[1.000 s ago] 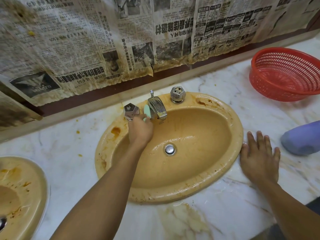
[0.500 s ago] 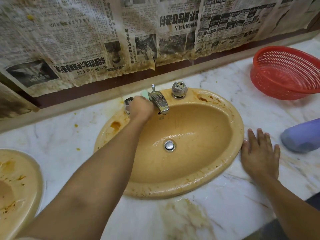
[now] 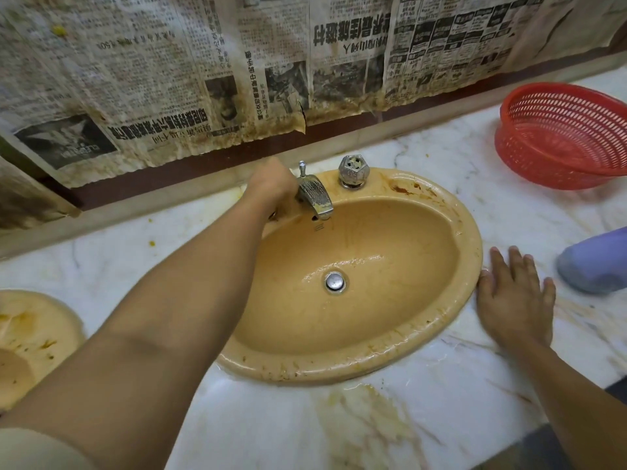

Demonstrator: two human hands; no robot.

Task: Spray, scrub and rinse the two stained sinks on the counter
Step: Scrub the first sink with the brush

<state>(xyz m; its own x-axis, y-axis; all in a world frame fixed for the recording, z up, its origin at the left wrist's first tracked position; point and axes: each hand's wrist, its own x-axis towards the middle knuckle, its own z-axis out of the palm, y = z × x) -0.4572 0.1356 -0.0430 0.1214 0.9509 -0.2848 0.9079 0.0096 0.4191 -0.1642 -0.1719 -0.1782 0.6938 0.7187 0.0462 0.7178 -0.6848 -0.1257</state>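
Observation:
A tan oval sink [image 3: 470,256] is set in the marble counter, with brown stains along its rim and a metal drain [image 3: 335,282] in the bowl. My left hand [image 3: 271,184] is curled in a fist at the back rim, just left of the grimy faucet [image 3: 315,196], covering the left knob. The green scrubber it grips is hidden inside the fist. The right knob [image 3: 353,171] stands free. My right hand [image 3: 515,296] lies flat on the counter, fingers spread, against the sink's right rim. A second stained sink [image 3: 34,334] shows at the left edge.
A red plastic basket [image 3: 559,137] sits at the back right of the counter. A purple object [image 3: 597,262] lies at the right edge, close to my right hand. Stained newspaper [image 3: 203,79] covers the wall behind the sinks.
My left hand moved from the bowl's back wall up onto the rim behind the faucet. The green scrubber, seen before, is now hidden. My right hand stayed flat.

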